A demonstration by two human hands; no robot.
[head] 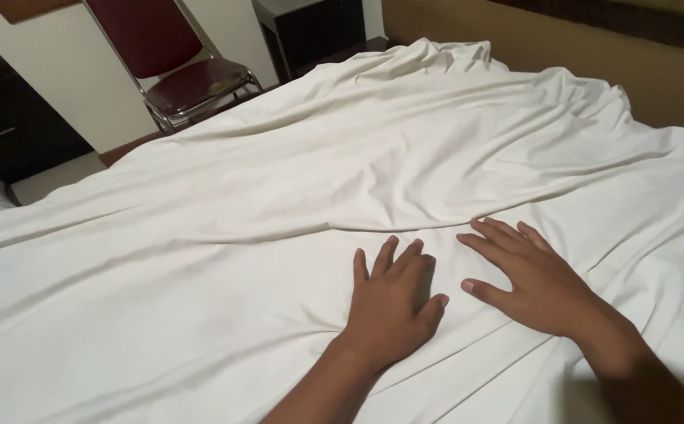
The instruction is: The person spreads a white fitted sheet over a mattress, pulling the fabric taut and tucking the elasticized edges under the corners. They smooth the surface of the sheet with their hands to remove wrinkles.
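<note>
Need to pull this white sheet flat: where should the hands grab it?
Probably pinch the raised fold in the sheet just beyond the left hand and right hand, coming from the near side; both lie flat there, and the ridge offers gatherable slack.

sheet (pixel 295 180): white cloth, matt, soft, creased in long folds
chair (pixel 188 67): shiny metal tube frame, dark red padded seat and back with slight sheen
wall panel (pixel 593 55): smooth, matt tan

Bed sheet (pixel 342 180): plain off-white, no pattern. Chair (pixel 181 67): dark maroon seat and back, silver metal frame. Wall (pixel 82 78): cream. Headboard panel (pixel 593 55): tan. Cabinet (pixel 310 27): black.
</note>
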